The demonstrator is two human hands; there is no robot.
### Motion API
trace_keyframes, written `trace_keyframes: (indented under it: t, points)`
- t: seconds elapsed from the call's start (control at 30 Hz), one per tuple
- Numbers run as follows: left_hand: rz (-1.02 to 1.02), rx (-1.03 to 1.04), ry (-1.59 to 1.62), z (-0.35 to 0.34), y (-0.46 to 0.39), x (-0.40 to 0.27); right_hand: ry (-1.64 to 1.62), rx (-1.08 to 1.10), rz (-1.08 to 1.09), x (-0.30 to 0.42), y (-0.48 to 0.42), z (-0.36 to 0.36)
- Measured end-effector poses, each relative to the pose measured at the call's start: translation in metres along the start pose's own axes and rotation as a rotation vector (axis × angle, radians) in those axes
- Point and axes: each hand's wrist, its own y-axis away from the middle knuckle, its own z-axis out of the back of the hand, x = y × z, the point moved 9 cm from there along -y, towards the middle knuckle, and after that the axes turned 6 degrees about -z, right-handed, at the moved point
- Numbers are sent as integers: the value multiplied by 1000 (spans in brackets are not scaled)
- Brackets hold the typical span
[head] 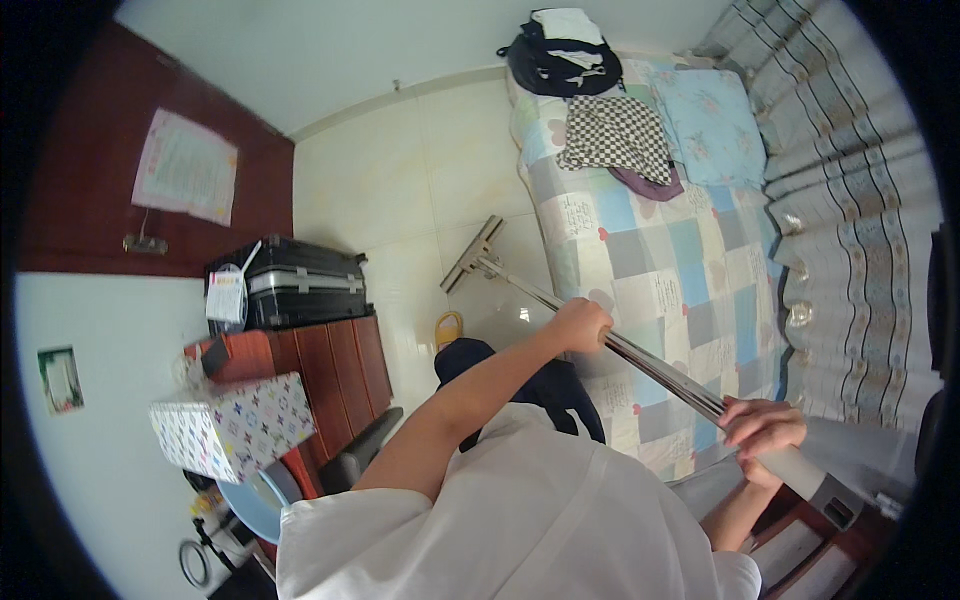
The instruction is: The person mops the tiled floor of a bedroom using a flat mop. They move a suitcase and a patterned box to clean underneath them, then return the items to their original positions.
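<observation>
A mop with a steel pole (664, 371) slants across the view, its flat rectangular head (472, 255) on the pale tiled floor beside the bed. My left hand (581, 326) is closed round the pole at about its middle. Higher up, my right hand (765, 431) grips it near the white and grey top end, with the fingers wrapped over it. One yellow slipper (448, 330) shows on the floor just below the mop head, by my dark trousers.
Along the right stands a bed with a patchwork-print sheet (660, 292), checked cloth (619, 139) and blue pillow (709, 127). At left are a black suitcase (300, 289), wooden cabinet (337, 375), patterned box (240, 427), blue basin (259, 499) and dark red door (90, 150).
</observation>
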Motion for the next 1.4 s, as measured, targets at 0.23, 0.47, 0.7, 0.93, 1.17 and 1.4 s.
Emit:
trace_keyframes:
  t: [0.23, 0.47, 0.7, 0.93, 1.17, 1.4]
  points:
    - [-85, 272, -144, 49, 22, 101, 15, -284, -45, -49, -27, -95]
    - [78, 424, -293, 84, 52, 209, -36, -427, -138, -115, -54, -195]
    - [112, 499, -245, 42, 99, 243, 1, -580, -263, -121, -26, -240]
    - [-48, 686, -159, -24, 138, 117, 106, -714, -412, -49, 69, -240]
    - [-119, 956, 18, -91, 207, -22, 164, -767, -483, 44, 166, -233]
    - [-316, 1169, 70, -133, 251, -80, 166, -769, -420, 89, 203, -233]
